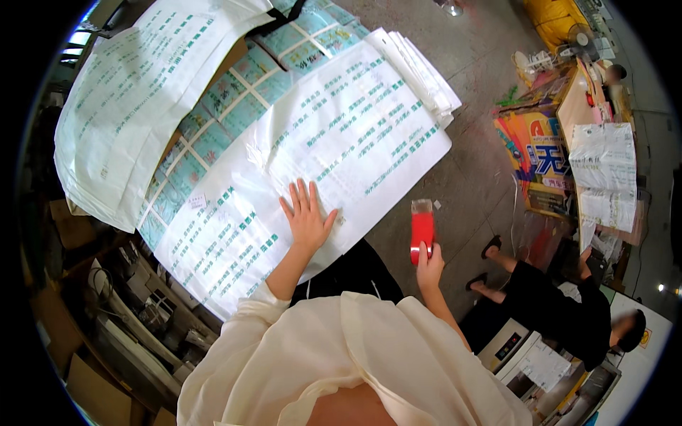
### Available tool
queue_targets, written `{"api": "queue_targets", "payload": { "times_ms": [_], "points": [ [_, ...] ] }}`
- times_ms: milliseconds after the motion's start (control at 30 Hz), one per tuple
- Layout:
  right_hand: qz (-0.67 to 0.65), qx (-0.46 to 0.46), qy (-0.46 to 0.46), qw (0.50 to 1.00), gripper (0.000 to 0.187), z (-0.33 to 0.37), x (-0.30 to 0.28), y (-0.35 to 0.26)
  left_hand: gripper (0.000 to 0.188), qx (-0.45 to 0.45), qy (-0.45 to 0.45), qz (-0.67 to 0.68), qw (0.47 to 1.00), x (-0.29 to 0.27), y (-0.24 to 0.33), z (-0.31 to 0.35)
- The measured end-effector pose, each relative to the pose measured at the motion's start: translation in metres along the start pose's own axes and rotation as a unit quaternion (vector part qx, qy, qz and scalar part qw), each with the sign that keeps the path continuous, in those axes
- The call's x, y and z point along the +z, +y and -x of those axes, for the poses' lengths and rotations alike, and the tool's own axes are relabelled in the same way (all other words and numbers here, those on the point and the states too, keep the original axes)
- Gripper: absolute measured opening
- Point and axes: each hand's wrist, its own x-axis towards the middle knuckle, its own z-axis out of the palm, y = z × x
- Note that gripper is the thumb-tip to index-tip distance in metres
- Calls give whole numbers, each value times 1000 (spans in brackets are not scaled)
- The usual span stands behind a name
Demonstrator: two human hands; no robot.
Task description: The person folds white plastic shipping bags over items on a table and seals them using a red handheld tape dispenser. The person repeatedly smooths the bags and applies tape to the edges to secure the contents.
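My left hand (307, 215) lies flat, fingers spread, on a white plastic wrapping sheet (398, 149) with rows of green print. The sheet covers the near part of a large stack of pale green patterned packs (245, 89). In my right hand (430, 266), off the near right side of the stack, is a red hand tool, by its look a tape dispenser (422, 231). A clear flat strip shows at its far end. Another printed white flap (142, 92) is folded back over the stack's far left. A small white label (197, 202) sits on the near sheet.
On the right, a person in black (550, 305) reaches toward a bench with papers (604, 174). A colourful printed box (533, 160) stands beyond the grey floor (472, 167). Boards and clutter (135, 326) fill the lower left. A fan (581, 35) is at the upper right.
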Motion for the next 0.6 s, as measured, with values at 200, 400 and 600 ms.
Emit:
{"api": "queue_targets", "payload": {
  "times_ms": [200, 400, 600],
  "points": [
    [-243, -140, -128, 951, 42, -180, 64, -131, 82, -8, -8, 107, 994, -13, -7, -4],
    [30, -409, -110, 905, 55, -362, 186, -271, 52, -56, 77, 189, 977, -31, -8, 3],
    [183, -425, -58, 884, 37, -452, 292, -355, 44, -218, 205, 159, 941, -21, 3, 36]
  ]
}}
